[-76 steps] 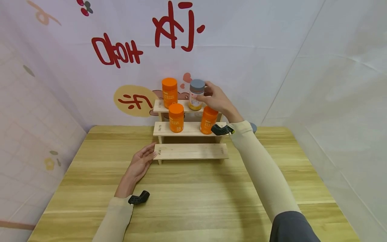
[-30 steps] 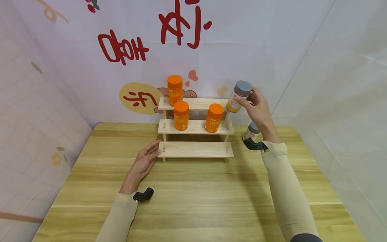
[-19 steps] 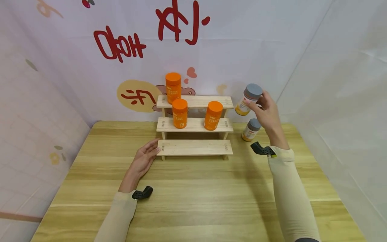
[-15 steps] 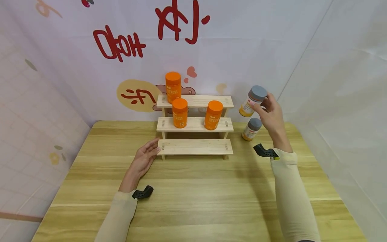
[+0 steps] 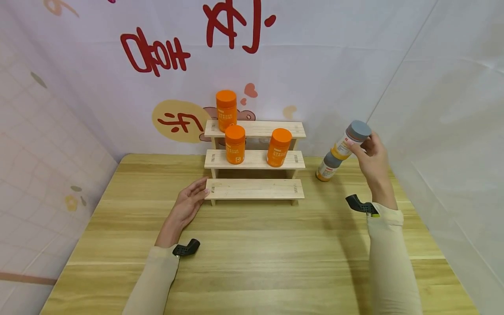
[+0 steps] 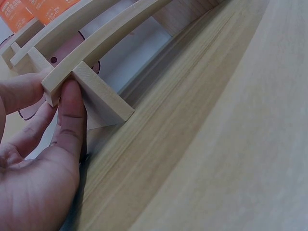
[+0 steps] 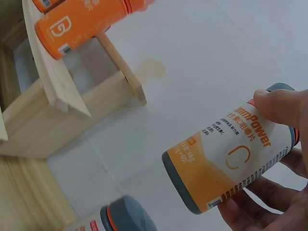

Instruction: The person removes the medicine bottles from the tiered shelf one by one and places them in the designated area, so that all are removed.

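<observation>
While the left hand (image 5: 189,205) pinches the squared end of the lowest board of a pale wooden rack (image 5: 256,189), the right hand (image 5: 372,159) grips a round jar (image 7: 228,151) around its upper part. That jar is in the air to the right of the rack, tilted, its smooth side wrapped in a white and yellow label below a flat gray lid. Just beneath it, apart, a matching jar (image 5: 327,168) stands on the streaky, wood-grained table (image 5: 252,253). One smooth orange cylinder (image 5: 226,110) stands on the top step, with two orange jars (image 5: 235,145) on the middle one. Behind them, a creased white backdrop (image 5: 323,74) carries thick red characters (image 5: 155,54).
</observation>
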Tool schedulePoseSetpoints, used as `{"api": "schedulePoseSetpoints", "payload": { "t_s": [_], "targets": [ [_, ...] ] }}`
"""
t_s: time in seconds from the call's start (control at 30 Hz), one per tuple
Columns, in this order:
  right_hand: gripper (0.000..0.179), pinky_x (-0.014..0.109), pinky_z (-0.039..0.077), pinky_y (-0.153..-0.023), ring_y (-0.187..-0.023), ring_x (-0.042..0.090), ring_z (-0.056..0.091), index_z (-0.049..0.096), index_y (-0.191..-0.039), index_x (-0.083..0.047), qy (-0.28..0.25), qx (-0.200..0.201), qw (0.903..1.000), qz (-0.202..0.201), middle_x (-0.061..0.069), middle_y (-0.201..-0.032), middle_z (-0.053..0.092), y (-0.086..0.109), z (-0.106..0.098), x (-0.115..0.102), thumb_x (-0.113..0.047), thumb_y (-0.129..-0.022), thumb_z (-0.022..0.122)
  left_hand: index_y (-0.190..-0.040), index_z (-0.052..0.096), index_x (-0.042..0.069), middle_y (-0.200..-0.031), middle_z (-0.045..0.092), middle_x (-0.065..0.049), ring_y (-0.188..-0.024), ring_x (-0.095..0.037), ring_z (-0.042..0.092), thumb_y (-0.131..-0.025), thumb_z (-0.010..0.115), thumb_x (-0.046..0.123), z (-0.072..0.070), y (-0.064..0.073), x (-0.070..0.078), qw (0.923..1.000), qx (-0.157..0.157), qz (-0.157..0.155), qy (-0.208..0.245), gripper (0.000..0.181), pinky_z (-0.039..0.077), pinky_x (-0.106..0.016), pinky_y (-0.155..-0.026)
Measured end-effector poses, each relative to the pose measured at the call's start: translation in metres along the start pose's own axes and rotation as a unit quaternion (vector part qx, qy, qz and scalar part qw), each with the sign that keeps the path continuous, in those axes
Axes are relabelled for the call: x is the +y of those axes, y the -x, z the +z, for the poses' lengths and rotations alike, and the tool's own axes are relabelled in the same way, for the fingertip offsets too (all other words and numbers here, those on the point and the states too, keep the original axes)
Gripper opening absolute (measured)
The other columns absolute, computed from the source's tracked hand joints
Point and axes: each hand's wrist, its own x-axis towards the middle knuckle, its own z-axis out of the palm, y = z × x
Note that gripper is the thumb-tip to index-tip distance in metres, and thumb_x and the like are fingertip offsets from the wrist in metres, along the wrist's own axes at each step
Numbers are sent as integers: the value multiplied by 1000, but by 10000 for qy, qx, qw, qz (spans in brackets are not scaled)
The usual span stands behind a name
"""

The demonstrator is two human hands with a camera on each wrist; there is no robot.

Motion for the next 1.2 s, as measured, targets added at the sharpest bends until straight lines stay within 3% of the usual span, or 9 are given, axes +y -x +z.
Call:
{"api": "schedulePoseSetpoints", "payload": {
  "t_s": [0.33,0.57,0.8,1.2],
  "targets": [
    [55,27,39,-95,-116,3,52,47,-152,-32,490,264,9975,443,-18,-129,57,7,-24,20,-37,-100,66,-159,33,1,-125,54,1,-110,-5,59,-101,62,3,1,0,-1,10000,0,-19,-7,64,52,-14,-88],
    [56,29,37,-98,-116,1,52,46,-153,-32,418,342,9950,844,-20,-127,57,6,-40,40,-36,-101,66,-160,31,-1,-124,55,1,-110,-5,59,-101,62,2,2,-1,-1,10000,-22,-20,63,67,53,-14,-89],
    [59,28,39,-97,-114,0,52,43,-155,-35,678,239,9921,1025,-17,-129,57,8,-42,63,-42,-100,65,-159,33,2,-126,54,2,-111,-5,58,-101,62,3,1,-2,-2,10000,35,-35,42,64,52,-14,-89],
    [60,30,40,-96,-115,2,50,42,-155,-30,761,-64,9926,945,-7,-137,56,10,-37,106,-42,-100,64,-160,30,2,-128,53,1,-113,-6,57,-102,62,4,-1,-2,0,10000,-38,-45,37,67,52,-15,-90]
  ]
}}
